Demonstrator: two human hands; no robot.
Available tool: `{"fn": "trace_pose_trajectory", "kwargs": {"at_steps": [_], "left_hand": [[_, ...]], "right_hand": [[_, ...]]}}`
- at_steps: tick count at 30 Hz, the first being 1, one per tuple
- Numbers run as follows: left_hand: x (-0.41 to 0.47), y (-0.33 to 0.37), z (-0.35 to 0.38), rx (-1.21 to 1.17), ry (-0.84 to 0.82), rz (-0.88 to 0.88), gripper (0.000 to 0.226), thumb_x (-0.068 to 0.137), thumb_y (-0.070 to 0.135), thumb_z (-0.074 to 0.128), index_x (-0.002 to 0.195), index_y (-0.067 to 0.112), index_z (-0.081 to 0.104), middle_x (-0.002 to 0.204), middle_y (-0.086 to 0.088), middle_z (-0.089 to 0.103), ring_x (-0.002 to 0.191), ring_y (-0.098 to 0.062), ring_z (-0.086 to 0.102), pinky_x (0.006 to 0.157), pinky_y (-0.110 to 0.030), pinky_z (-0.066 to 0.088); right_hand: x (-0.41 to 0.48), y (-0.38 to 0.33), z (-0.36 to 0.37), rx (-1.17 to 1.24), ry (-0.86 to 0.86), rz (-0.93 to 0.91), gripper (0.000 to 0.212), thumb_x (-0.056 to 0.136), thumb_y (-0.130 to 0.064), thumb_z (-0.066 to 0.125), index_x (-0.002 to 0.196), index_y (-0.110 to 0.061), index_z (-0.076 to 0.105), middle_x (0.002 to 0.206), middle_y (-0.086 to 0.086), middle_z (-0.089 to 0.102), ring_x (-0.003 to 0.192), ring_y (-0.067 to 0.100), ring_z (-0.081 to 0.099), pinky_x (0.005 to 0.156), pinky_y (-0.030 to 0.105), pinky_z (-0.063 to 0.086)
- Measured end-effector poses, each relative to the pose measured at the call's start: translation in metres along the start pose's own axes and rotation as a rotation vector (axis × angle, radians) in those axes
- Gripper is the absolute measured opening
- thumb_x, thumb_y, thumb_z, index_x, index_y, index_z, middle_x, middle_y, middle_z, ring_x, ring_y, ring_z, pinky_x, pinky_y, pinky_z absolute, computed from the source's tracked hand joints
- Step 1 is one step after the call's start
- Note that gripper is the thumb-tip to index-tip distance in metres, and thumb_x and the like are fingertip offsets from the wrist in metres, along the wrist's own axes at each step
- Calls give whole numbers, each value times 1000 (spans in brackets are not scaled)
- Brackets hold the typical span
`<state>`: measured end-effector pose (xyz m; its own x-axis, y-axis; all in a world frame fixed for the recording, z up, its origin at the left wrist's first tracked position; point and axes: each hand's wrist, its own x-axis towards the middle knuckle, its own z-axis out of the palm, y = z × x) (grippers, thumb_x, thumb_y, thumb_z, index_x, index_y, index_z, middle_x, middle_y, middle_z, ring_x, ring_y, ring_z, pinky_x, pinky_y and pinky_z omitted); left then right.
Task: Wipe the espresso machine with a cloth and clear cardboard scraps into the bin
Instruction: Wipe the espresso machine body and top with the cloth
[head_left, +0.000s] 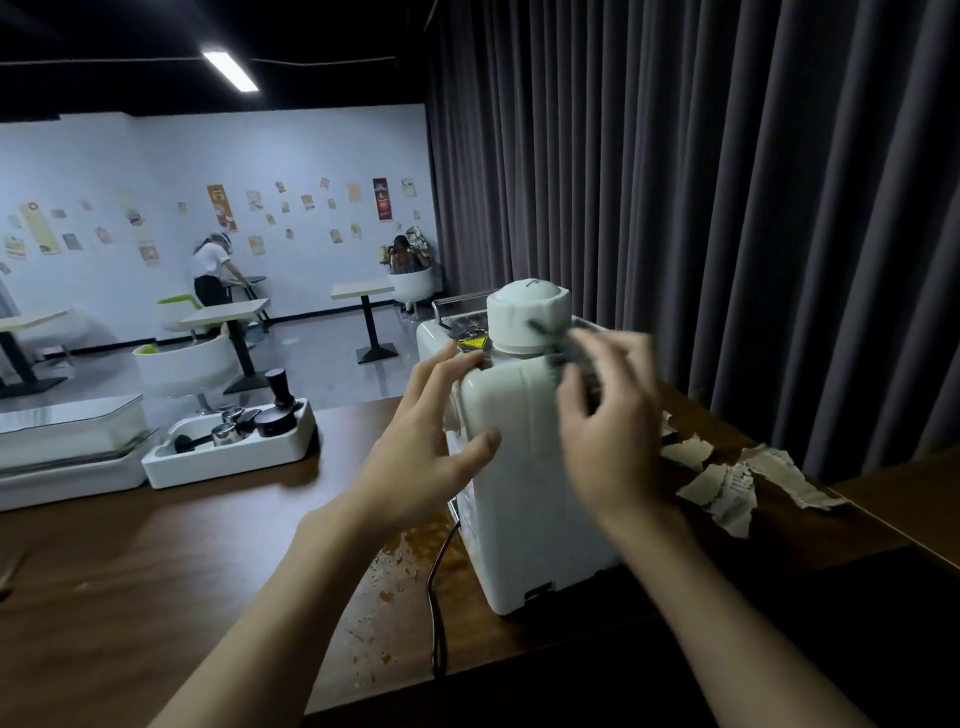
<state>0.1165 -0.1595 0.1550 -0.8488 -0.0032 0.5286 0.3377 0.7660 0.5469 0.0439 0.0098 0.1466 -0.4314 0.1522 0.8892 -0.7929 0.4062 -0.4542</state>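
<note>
Two bare forearms reach in from the near edge of the wooden counter (156, 545) toward the white espresso machine (524, 467), which stands on the counter's right half with its back to the person. Steadying it, the left hand (431, 431) lies flat on the upper left corner, fingers spread and the thumb pressed on the rear panel, gripping nothing else. At the upper right edge, just below the round white lid (529, 314), the right hand (608, 415) has its fingers curled loosely round a dark cloth (563, 358); the blur makes the grip hard to read, but the cloth seems pinched against the casing. Wiping looks to be under way on the top rear, with the rest unjudgeable from here. A black power cord (436, 587) trails from the base, past brownish stains or crumbs (400, 571) on the wood. Just right of the machine, torn cardboard scraps (727, 480) lie untouched, so clearing is yet to come, and no bin is visible. Farther left sits a white tray of coffee tools (234, 441)
</note>
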Motion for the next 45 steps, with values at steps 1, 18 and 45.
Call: {"fn": "trace_pose_trajectory", "kwargs": {"at_steps": [1,18,45], "left_hand": [[0,1,2,2,7,-10,64,85,51,64,139,53,30,155,28,16,142,1,23,110,-38,31],[14,14,-16,-122,181,-243,89,61,62,84,131,65,29,110,35,61,95,8,65,74,-18,56],[55,50,36,348,623,-245,65,73,73,49,131,43,45,136,11,52,136,-12,41,117,-52,8]], "right_hand": [[10,9,-6,-40,20,74,29,90,-7,59,118,-8,65,112,10,57,105,26,54,96,34,43],[30,13,-34,193,-253,253,28,88,-10,63,113,-19,57,81,-21,57,82,-15,56,62,1,41],[154,66,64,592,-782,564,14,92,-2,54,96,-14,59,84,13,66,64,17,66,54,28,55]]}}
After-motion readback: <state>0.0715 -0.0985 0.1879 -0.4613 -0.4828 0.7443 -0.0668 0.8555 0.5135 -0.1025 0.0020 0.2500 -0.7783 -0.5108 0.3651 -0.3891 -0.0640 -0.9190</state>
